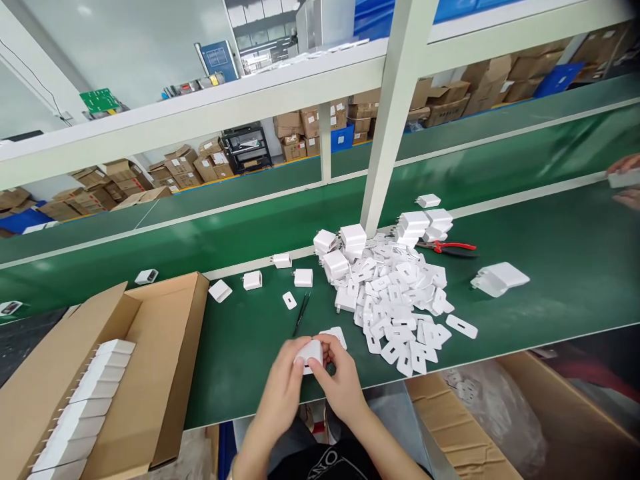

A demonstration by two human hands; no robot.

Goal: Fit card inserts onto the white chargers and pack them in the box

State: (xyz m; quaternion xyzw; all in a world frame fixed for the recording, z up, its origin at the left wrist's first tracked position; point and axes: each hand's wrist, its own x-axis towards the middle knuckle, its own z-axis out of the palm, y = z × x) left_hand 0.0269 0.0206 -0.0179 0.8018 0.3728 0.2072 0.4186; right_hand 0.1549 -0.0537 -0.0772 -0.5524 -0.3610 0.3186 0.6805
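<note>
Between my two hands, over the near edge of the green bench, is a white charger housing [313, 351] with a dark slot facing me. My left hand [286, 375] is closed on its left side, and my right hand [341, 377] grips its right side, thumb on the front face. Just beyond my fingers lie black tweezers [301, 313] and a loose white slotted faceplate [289, 301]. Partly hidden behind my right hand are more white plates [338, 335]. A large pile of faceplates [400, 307] spreads to the right of my hands.
An open cardboard box [173, 360] at left holds a row of white chargers [90, 400]. Several chargers [253, 280] stand along the bench [240, 373]. Red-handled pliers [450, 248] lie beyond the pile. A frame post [395, 113] rises behind it. Another person's hand [627, 165] shows at far right.
</note>
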